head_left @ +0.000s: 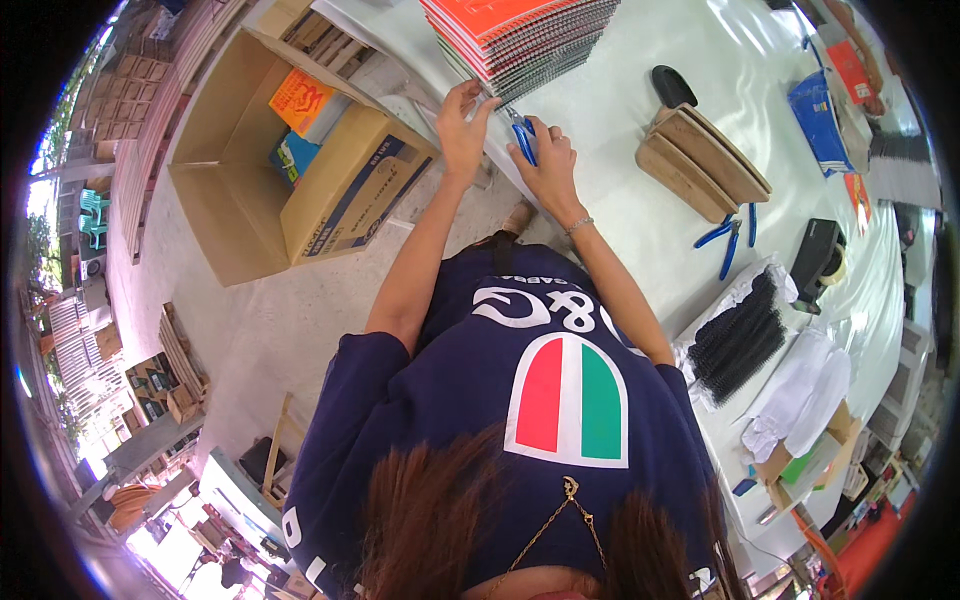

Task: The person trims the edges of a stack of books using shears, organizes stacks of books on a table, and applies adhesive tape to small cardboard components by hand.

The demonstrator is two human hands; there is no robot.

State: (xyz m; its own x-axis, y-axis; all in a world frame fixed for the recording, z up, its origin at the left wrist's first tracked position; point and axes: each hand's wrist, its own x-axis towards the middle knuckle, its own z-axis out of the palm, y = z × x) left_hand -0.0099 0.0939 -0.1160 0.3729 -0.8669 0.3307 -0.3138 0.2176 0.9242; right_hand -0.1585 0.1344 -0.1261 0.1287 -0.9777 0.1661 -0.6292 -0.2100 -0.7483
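A tall stack of spiral-bound notebooks (530, 45) with red-orange covers stands at the far edge of the white table, its wire bindings facing me. My left hand (464, 132) is at the stack's near left corner, thumb and fingers closed on the edge of a low notebook; the exact grip is partly hidden. Just to its right, my right hand (548, 168) is wrapped round blue-handled pliers (524, 140). The pliers' tips point toward the binding at that same corner.
An open cardboard box (350, 190) with notebooks inside stands left of the table. On the right lie a brown block-like object (703, 160), a second pair of blue-handled pliers (730, 240), a black tape dispenser (818, 255), black binding coils (740, 340) and a blue pouch (820, 120).
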